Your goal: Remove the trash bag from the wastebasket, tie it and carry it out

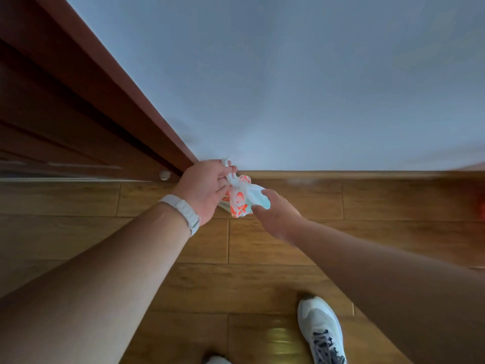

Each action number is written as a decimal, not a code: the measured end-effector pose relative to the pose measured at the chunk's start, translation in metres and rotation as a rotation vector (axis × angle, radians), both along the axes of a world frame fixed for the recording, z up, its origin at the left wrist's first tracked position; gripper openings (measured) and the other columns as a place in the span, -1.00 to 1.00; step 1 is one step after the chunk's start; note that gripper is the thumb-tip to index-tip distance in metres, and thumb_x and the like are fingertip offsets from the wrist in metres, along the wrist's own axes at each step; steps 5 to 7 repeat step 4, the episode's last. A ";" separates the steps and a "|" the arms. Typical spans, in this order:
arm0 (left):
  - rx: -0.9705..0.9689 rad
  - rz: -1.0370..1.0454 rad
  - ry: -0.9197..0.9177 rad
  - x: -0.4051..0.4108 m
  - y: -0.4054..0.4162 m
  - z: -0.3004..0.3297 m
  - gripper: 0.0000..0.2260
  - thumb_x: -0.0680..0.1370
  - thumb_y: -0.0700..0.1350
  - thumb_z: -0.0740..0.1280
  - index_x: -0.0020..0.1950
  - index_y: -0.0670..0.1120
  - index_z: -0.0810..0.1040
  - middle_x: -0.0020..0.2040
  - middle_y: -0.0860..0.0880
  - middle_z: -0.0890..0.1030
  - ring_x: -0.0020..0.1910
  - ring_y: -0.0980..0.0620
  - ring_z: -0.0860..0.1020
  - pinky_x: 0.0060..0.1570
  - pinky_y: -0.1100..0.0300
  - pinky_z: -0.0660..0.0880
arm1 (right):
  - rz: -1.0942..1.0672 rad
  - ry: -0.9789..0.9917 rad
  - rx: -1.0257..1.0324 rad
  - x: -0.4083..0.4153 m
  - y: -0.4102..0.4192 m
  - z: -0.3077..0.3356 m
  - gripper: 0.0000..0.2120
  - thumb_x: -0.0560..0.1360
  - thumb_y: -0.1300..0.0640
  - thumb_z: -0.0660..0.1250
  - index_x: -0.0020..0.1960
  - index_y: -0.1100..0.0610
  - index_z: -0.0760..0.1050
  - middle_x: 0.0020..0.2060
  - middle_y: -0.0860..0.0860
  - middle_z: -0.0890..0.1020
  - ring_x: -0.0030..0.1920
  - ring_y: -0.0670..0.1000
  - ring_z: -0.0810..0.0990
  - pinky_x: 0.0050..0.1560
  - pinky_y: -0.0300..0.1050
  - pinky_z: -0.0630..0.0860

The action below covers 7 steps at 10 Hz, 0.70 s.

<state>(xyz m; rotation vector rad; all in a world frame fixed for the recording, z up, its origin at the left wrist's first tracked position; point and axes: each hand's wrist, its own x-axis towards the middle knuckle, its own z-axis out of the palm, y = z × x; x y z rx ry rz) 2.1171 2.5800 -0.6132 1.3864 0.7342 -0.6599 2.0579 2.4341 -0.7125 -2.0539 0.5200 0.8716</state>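
Observation:
A small white trash bag with orange print hangs in the air in front of me, knotted at its top. My left hand, with a white band on the wrist, is closed around the bag's knotted neck. My right hand is just to the right of the bag and a little lower, fingers spread, its fingertips touching the bag's side. The wastebasket is not in view.
A dark reddish-brown door and frame run along the left, with a round doorstop at the floor. A pale wall stands straight ahead. The floor is wood plank. My white sneaker is at the bottom.

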 end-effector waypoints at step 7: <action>0.176 -0.102 -0.116 -0.034 0.021 0.106 -0.84 0.54 -0.21 0.29 0.07 -0.03 0.58 0.12 -0.06 0.62 0.17 0.00 0.56 0.16 0.06 0.46 | 0.083 -0.213 -0.002 -0.018 -0.027 0.124 -0.64 0.49 -0.10 0.22 0.27 -0.14 0.40 0.26 -0.16 0.47 -0.03 -0.14 0.53 -0.22 -0.22 0.50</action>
